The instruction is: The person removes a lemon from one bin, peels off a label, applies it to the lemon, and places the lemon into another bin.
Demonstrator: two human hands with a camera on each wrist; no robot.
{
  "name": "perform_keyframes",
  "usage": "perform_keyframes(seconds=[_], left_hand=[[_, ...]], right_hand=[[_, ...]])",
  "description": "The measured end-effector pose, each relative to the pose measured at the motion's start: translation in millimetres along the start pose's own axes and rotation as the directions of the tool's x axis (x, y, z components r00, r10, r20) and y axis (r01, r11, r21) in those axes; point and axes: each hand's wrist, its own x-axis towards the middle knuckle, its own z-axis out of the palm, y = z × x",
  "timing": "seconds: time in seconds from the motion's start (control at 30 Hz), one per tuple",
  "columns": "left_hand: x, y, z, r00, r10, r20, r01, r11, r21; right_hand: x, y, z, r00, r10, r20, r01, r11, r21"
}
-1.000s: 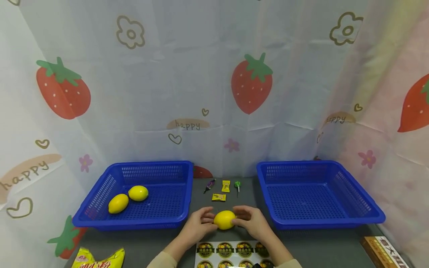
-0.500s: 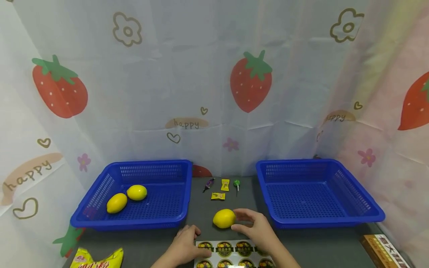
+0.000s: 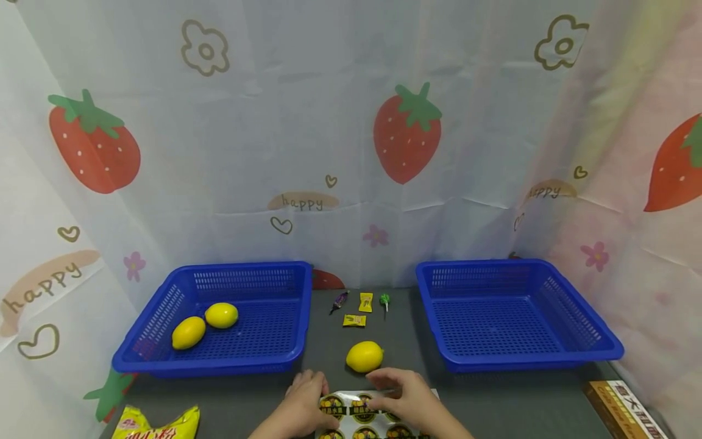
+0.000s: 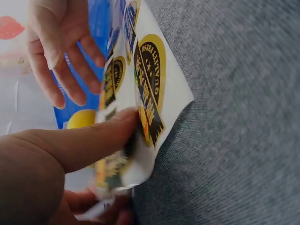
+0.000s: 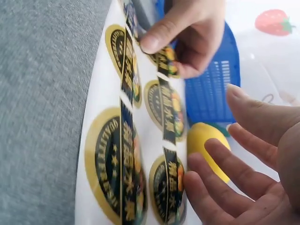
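Note:
A white sheet of round black-and-gold stickers [image 3: 363, 417] lies at the front middle of the grey table. My left hand [image 3: 303, 403] pinches its left edge, thumb on top and fingers underneath; in the left wrist view the sheet [image 4: 154, 84] bends up at that corner. Over the sheet's right part, my right hand [image 3: 408, 399] hovers with relaxed, spread fingers and holds nothing. Just beyond the hands a yellow lemon [image 3: 364, 356] rests on the table. In the right wrist view the lemon [image 5: 206, 145] shows partly behind the right fingers.
Two more lemons [image 3: 189, 333] lie in the left blue basket [image 3: 211, 367]. Another blue basket [image 3: 534, 360] stands at right. Several wrapped candies [image 3: 354, 320] lie between them. A yellow snack bag [image 3: 156, 425] is front left, a brown-and-white box [image 3: 625, 408] front right.
Both hands have let go of the lemon, which stays on the table. The left hand came back to the sticker sheet and lifted its edge; the right hand followed, moving back over the sheet.

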Motion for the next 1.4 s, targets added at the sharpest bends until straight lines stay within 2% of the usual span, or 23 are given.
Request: perform_keyframes(seconds=[0.1, 0.17, 0.3, 0.4, 0.57, 0.67, 0.73, 0.77, 0.8, 0.83, 0.87, 0.9, 0.93, 0.97, 1.03, 1.07, 1.1, 1.13, 1.17, 1.2, 1.27, 1.33, 1.4], left_hand=[[-2.3, 2.6, 0.8, 0.998, 0.058, 0.019, -0.055, 0.991, -0.126], [-4.1, 5.0, 2.1, 0.995, 0.097, 0.033, -0.085, 0.964, -0.253], [-5.7, 10.1, 4.9, 0.98, 0.197, 0.039, -0.161, 0.883, -0.441], [-5.3, 14.4, 7.8, 0.973, 0.227, 0.035, -0.173, 0.822, -0.542], [-6.8, 20.9, 14.8, 0.974, 0.22, 0.055, -0.116, 0.691, -0.713], [-7.7, 23.6, 17.9, 0.973, 0.218, 0.071, -0.088, 0.641, -0.762], [-7.5, 24.5, 20.1, 0.976, 0.211, 0.047, -0.105, 0.65, -0.753], [-7.6, 25.0, 21.4, 0.978, 0.21, 0.006, -0.143, 0.684, -0.715], [-8.2, 25.7, 22.8, 0.975, 0.217, -0.051, -0.197, 0.73, -0.654], [-9.4, 26.7, 24.8, 0.964, 0.231, -0.129, -0.262, 0.781, -0.566], [-10.7, 27.5, 27.2, 0.939, 0.261, -0.224, -0.337, 0.829, -0.446], [-12.2, 28.7, 30.1, 0.898, 0.299, -0.323, -0.398, 0.866, -0.303], [-13.9, 30.2, 33.0, 0.842, 0.345, -0.414, -0.439, 0.885, -0.154], [-15.3, 32.4, 35.7, 0.774, 0.399, -0.491, -0.464, 0.886, -0.011], [-17.4, 36.9, 41.5, 0.646, 0.497, -0.579, -0.491, 0.852, 0.183], [-17.9, 39.1, 44.0, 0.597, 0.536, -0.597, -0.5, 0.83, 0.247], [-18.3, 41.3, 46.3, 0.563, 0.562, -0.605, -0.501, 0.815, 0.291], [-18.5, 43.2, 48.2, 0.537, 0.581, -0.611, -0.496, 0.804, 0.329], [-18.7, 44.8, 49.8, 0.521, 0.591, -0.616, -0.484, 0.799, 0.356], [-19.0, 46.3, 51.3, 0.514, 0.592, -0.621, -0.469, 0.8, 0.375], [-19.1, 48.2, 53.3, 0.506, 0.587, -0.632, -0.439, 0.806, 0.397], [-19.2, 49.4, 54.3, 0.507, 0.581, -0.636, -0.42, 0.811, 0.407], [-19.1, 50.1, 54.6, 0.517, 0.577, -0.632, -0.421, 0.815, 0.398]], right_hand=[[-1.2, -2.5, 1.9, 1.0, -0.017, -0.012, 0.016, 0.998, -0.059], [-1.8, -5.9, 2.1, 0.999, -0.038, -0.021, 0.035, 0.992, -0.118], [-1.2, -13.9, -1.8, 0.998, -0.055, 0.009, 0.056, 0.983, -0.172], [0.2, -16.3, -12.0, 0.991, -0.029, 0.128, 0.042, 0.993, -0.106], [0.4, -15.4, -28.3, 0.951, 0.027, 0.309, -0.041, 0.998, 0.04], [0.6, -14.2, -33.5, 0.938, 0.03, 0.344, -0.07, 0.992, 0.104], [0.8, -12.3, -36.7, 0.935, 0.027, 0.355, -0.078, 0.989, 0.129], [0.8, -11.2, -38.0, 0.935, 0.028, 0.354, -0.081, 0.987, 0.136], [0.6, -10.2, -38.9, 0.938, 0.03, 0.346, -0.083, 0.987, 0.14], [0.5, -9.1, -39.8, 0.94, 0.032, 0.339, -0.085, 0.986, 0.143], [0.4, -8.1, -40.6, 0.943, 0.033, 0.331, -0.085, 0.986, 0.143], [0.4, -7.2, -41.2, 0.945, 0.037, 0.325, -0.088, 0.985, 0.146], [0.4, -6.3, -41.8, 0.947, 0.04, 0.318, -0.092, 0.985, 0.148], [0.4, -5.6, -42.3, 0.949, 0.041, 0.314, -0.093, 0.984, 0.153], [0.4, -4.6, -43.3, 0.947, 0.04, 0.318, -0.1, 0.98, 0.174], [0.4, -4.3, -43.7, 0.945, 0.034, 0.325, -0.1, 0.977, 0.187], [0.5, -4.1, -44.1, 0.942, 0.029, 0.336, -0.102, 0.974, 0.202], [0.4, -4.0, -44.3, 0.937, 0.02, 0.348, -0.102, 0.971, 0.218], [0.3, -4.0, -44.6, 0.933, 0.007, 0.36, -0.097, 0.968, 0.232], [0.1, -4.1, -44.7, 0.928, -0.005, 0.372, -0.093, 0.965, 0.246], [-0.3, -4.9, -45.5, 0.919, -0.038, 0.393, -0.075, 0.961, 0.268], [-0.9, -6.1, -46.4, 0.909, -0.075, 0.41, -0.051, 0.956, 0.289], [-1.3, -7.2, -47.6, 0.898, -0.112, 0.426, -0.03, 0.949, 0.313]])
